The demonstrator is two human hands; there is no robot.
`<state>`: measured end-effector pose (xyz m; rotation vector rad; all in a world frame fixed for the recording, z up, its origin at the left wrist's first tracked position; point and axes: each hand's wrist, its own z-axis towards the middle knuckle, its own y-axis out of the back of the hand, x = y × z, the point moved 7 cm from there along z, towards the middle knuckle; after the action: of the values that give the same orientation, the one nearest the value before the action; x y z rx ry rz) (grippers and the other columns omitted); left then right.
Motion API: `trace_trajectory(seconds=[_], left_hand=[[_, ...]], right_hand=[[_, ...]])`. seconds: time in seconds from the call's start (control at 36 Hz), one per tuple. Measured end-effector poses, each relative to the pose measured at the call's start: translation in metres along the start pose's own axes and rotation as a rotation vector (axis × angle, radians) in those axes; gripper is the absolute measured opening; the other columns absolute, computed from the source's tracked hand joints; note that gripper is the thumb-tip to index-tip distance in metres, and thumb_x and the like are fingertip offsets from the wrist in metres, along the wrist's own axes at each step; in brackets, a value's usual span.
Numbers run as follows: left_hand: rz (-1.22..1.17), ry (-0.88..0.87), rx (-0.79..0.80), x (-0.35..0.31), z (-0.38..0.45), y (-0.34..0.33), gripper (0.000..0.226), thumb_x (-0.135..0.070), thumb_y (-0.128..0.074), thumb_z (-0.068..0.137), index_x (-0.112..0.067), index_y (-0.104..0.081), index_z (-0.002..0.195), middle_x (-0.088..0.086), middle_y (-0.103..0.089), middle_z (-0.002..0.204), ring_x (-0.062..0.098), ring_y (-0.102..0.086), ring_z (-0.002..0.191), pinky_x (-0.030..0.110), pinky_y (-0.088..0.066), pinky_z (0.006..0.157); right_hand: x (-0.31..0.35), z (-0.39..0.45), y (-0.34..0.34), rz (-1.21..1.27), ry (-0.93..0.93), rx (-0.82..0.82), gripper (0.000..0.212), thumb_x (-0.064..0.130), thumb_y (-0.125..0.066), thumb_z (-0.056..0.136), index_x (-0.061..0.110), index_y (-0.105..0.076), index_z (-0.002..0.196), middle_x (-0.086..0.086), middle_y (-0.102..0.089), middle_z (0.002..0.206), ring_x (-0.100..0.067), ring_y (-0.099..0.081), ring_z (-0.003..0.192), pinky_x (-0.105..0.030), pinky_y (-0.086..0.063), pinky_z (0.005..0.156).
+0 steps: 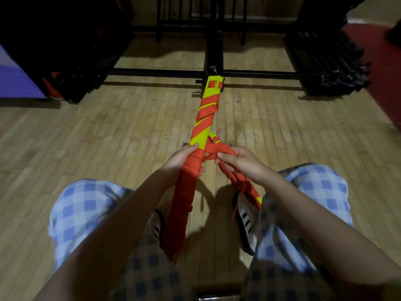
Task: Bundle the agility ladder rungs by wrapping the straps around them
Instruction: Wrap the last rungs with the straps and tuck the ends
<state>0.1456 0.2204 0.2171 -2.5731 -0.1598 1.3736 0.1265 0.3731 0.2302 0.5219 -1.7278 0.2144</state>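
The rungs' (202,135) near end hides behind the knees. The left hand (181,161) grips the rungs; the right hand (239,162) pinches the strap (217,149) beside them.

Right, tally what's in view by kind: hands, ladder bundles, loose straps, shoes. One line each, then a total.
Hands: 2, the left hand gripping the rung bundle and the right hand pinching the orange strap
Rung bundles, yellow wrapped in orange: 1
Orange straps being pulled: 1
Striped shoes: 2, left shoe and right shoe
Total: 6
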Motion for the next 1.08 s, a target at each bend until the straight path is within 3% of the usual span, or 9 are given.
trace_trajectory(seconds=[0.08,0.14,0.22,0.36,0.53,0.72,0.86,0.94,1.08], left_hand=[[-0.027,-0.049,-0.007,-0.003,0.004,0.005,0.025,-0.030,-0.050,0.100,-0.009,-0.047,0.114,0.012,-0.060,0.074,0.019,-0.060,0.045,0.025,-0.051,0.042],[-0.037,-0.092,-0.003,-0.005,0.005,0.007,0.022,-0.027,-0.050,0.100,-0.010,-0.048,0.114,0.010,-0.063,0.078,0.021,-0.060,0.048,0.027,-0.052,0.044],[-0.051,-0.130,0.012,-0.005,0.005,0.008,0.016,-0.025,-0.050,0.100,-0.013,-0.051,0.111,0.008,-0.067,0.078,0.022,-0.061,0.048,0.028,-0.053,0.046],[-0.083,-0.120,0.035,-0.002,0.004,0.007,0.013,-0.023,-0.049,0.100,-0.013,-0.052,0.108,0.013,-0.064,0.080,0.023,-0.061,0.046,0.028,-0.052,0.044],[-0.049,0.014,0.031,0.012,0.010,0.005,0.026,-0.030,-0.044,0.102,-0.008,-0.050,0.116,0.017,-0.063,0.085,0.022,-0.062,0.044,0.027,-0.052,0.042],[0.021,0.147,0.149,0.025,0.010,-0.004,0.031,-0.034,-0.050,0.099,-0.004,-0.059,0.100,0.009,-0.070,0.074,0.018,-0.065,0.059,0.026,-0.056,0.056],[0.016,0.060,0.169,0.014,0.009,-0.008,0.023,-0.027,-0.048,0.101,-0.009,-0.060,0.107,0.008,-0.074,0.091,0.018,-0.069,0.067,0.027,-0.056,0.061],[0.001,-0.005,0.190,0.012,0.010,-0.009,0.020,-0.021,-0.047,0.101,-0.014,-0.058,0.117,0.007,-0.074,0.105,0.020,-0.072,0.075,0.030,-0.056,0.063],[-0.009,-0.057,0.144,0.011,0.016,-0.005,0.018,-0.014,-0.049,0.100,-0.011,-0.055,0.116,0.008,-0.074,0.097,0.018,-0.067,0.064,0.031,-0.054,0.059]], right_hand=[[-0.001,0.001,0.008,0.003,-0.018,-0.065,0.016,0.021,-0.058,0.097,0.006,-0.065,0.096,0.004,-0.046,0.056,-0.009,-0.038,0.047,-0.026,-0.030,0.051],[0.002,0.000,0.009,0.052,-0.032,-0.054,0.015,0.021,-0.057,0.097,0.009,-0.060,0.089,0.011,-0.041,0.051,-0.005,-0.033,0.043,-0.019,-0.025,0.044],[0.004,-0.002,0.006,0.168,-0.074,-0.025,0.027,0.028,-0.057,0.096,0.018,-0.053,0.072,0.007,-0.037,0.053,-0.006,-0.030,0.044,-0.020,-0.019,0.043],[0.000,-0.002,0.005,0.260,-0.117,-0.036,0.021,0.025,-0.056,0.097,0.015,-0.054,0.078,0.009,-0.048,0.052,-0.005,-0.036,0.042,-0.018,-0.022,0.041],[0.000,0.001,0.011,0.292,-0.054,-0.192,0.012,0.005,-0.055,0.095,0.010,-0.059,0.085,0.003,-0.056,0.059,-0.003,-0.040,0.042,-0.015,-0.023,0.039],[0.007,-0.002,0.020,0.253,0.019,-0.328,0.011,0.005,-0.057,0.095,0.010,-0.061,0.086,-0.001,-0.058,0.064,-0.008,-0.048,0.052,-0.017,-0.040,0.048],[0.010,-0.005,0.026,0.254,0.040,-0.317,0.007,0.005,-0.055,0.096,0.000,-0.060,0.098,-0.001,-0.055,0.059,-0.004,-0.041,0.041,-0.015,-0.030,0.038],[0.014,-0.006,0.026,0.280,0.041,-0.308,0.004,0.003,-0.055,0.095,0.001,-0.059,0.093,0.000,-0.056,0.056,-0.003,-0.040,0.039,-0.014,-0.029,0.037],[0.008,-0.005,0.032,0.219,0.017,-0.359,0.013,0.009,-0.059,0.094,0.011,-0.059,0.081,-0.007,-0.049,0.064,-0.011,-0.038,0.046,-0.016,-0.028,0.038]])
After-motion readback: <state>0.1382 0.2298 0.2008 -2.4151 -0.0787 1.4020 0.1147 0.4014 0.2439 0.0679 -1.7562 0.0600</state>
